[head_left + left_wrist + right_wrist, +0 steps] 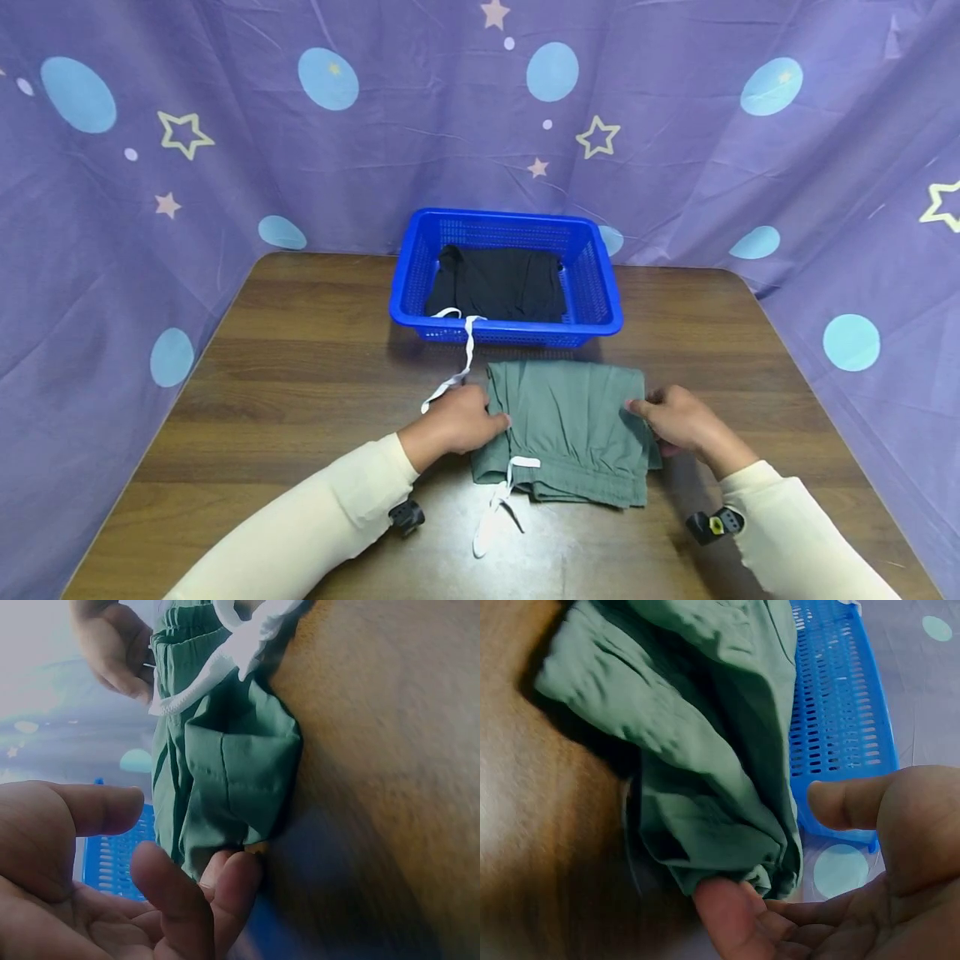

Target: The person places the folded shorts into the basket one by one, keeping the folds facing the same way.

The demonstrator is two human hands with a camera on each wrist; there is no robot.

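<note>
Green drawstring shorts (pixel 573 417) lie folded on the table, elastic waistband toward me. Their white cord (pixel 495 512) trails off the front left. At the left edge my left hand (pixel 461 421) grips the cloth, thumb over the top and fingers curled beneath. My right hand (pixel 682 421) holds the right edge in the same manner. In the right wrist view, the fingers (pixel 731 915) meet the underside of the folded layers, which gape a little. The left wrist view shows the left fingers (pixel 232 889) at the bottom of the fabric.
Behind the shorts stands a blue perforated basket (pixel 609 308) containing a folded black garment (pixel 502 283). A white cord (pixel 469 350) hangs over its front rim onto the wooden table (pixel 300 358). A purple patterned curtain (pixel 450 125) encloses the back and sides.
</note>
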